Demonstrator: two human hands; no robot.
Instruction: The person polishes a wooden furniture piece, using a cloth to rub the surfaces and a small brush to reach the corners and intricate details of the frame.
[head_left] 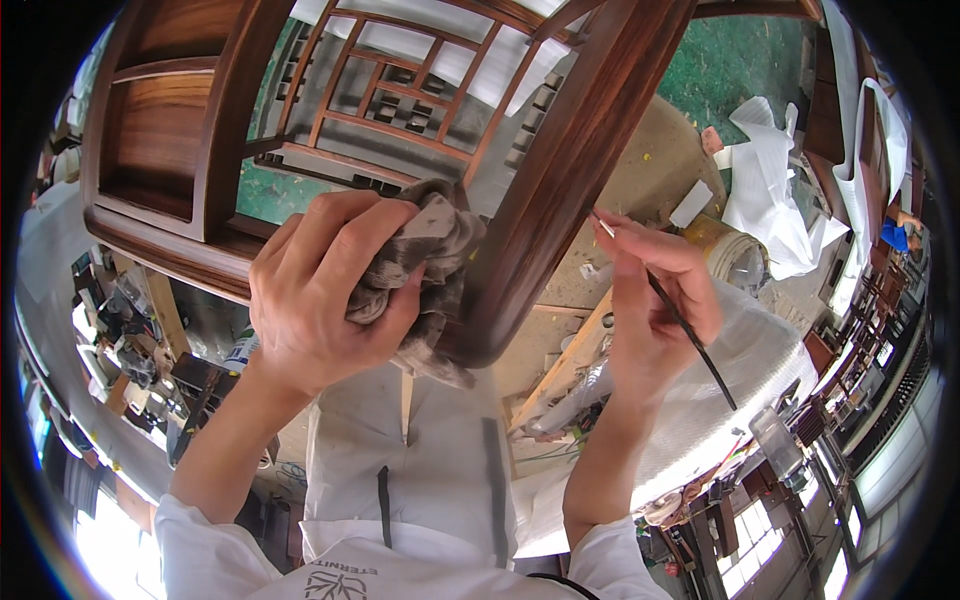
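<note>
A dark, glossy wooden furniture frame [555, 150] fills the upper middle, with panels on its left and a lattice inside. Near its rounded front corner, my left hand [320, 280] is closed around a crumpled, stained grey rag [430, 240], which rests against the wood. My right hand [660, 290] is just right of the thick rail. Between its thumb and fingers it pinches a thin stick-like tool with a dark handle [700, 350] and a pale part near the fingertips. The tool's tip is close to the rail's edge; whether it touches cannot be made out.
A worn round tabletop [650, 150] lies under the frame's right side, with a yellowish plastic tub [735, 255] and crumpled white foam sheet [770, 190]. White wrapping [720, 390] covers something at lower right. Cluttered tools and bottles stand at left.
</note>
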